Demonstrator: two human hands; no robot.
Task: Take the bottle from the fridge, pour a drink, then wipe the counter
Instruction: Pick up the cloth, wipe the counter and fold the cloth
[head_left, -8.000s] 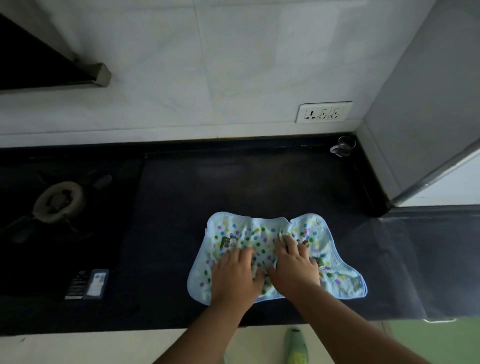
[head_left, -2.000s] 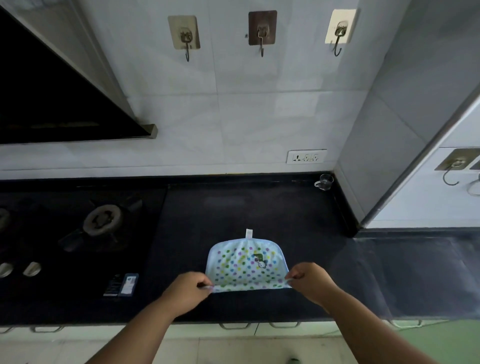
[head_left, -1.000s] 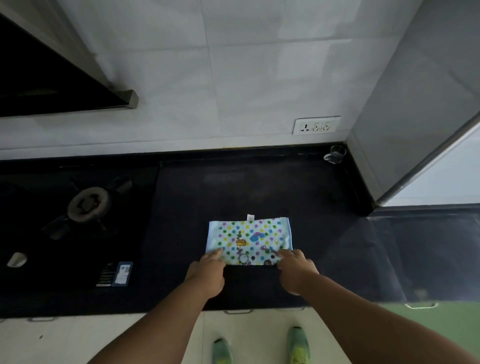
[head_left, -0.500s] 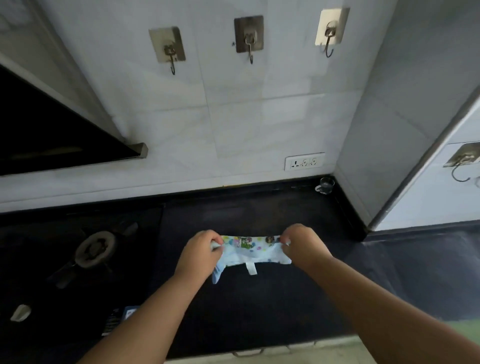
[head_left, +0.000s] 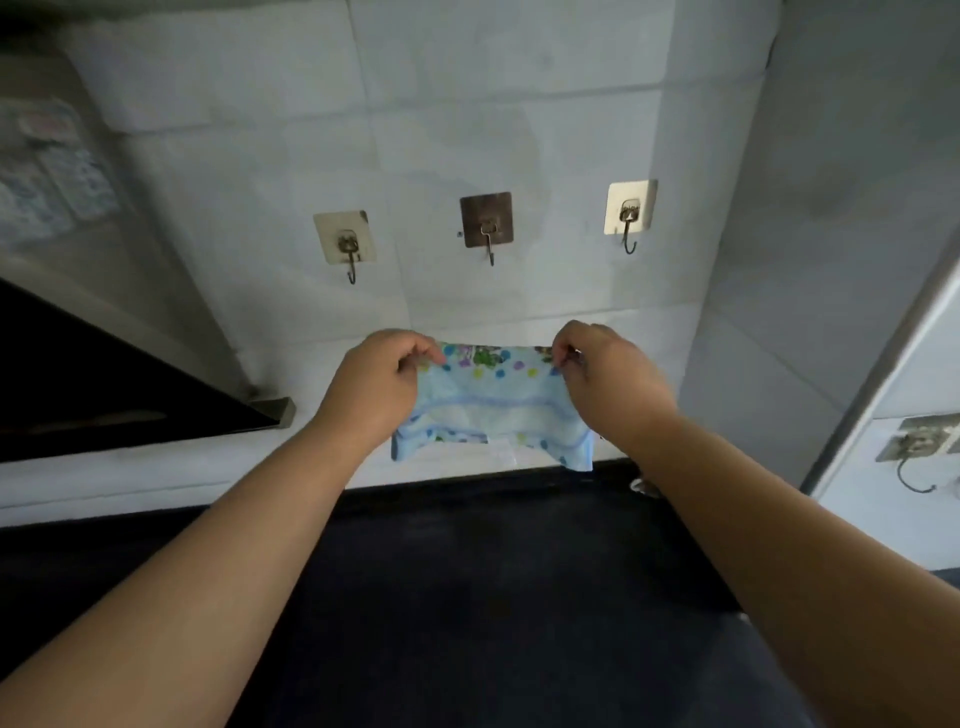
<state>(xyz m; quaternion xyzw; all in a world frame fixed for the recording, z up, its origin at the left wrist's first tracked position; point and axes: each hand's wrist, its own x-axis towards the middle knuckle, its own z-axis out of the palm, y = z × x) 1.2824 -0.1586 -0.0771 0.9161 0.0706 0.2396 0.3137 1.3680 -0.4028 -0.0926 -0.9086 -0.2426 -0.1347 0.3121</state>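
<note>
Two hands hold one folded cloth in the air, above the dark desk and below the wall hooks.

Left hand (head_left: 376, 382) pinches the left top corner of the cloth (head_left: 493, 410); right hand (head_left: 605, 374) pinches the right top corner, so each grip is clenched on the fabric. The cloth is light blue with coloured dots, stretched between the hands, its lower edge hanging free, clear of the desk (head_left: 493, 597). Three adhesive hooks are fixed to the tiled far wall: left hook (head_left: 345, 244), middle hook (head_left: 487, 223) and right hook (head_left: 630, 210), all bare. The cloth is below the middle hook, not touching it. A dark hood (head_left: 104, 395) is at left. Another hook (head_left: 917, 449) shows at far right.
</note>
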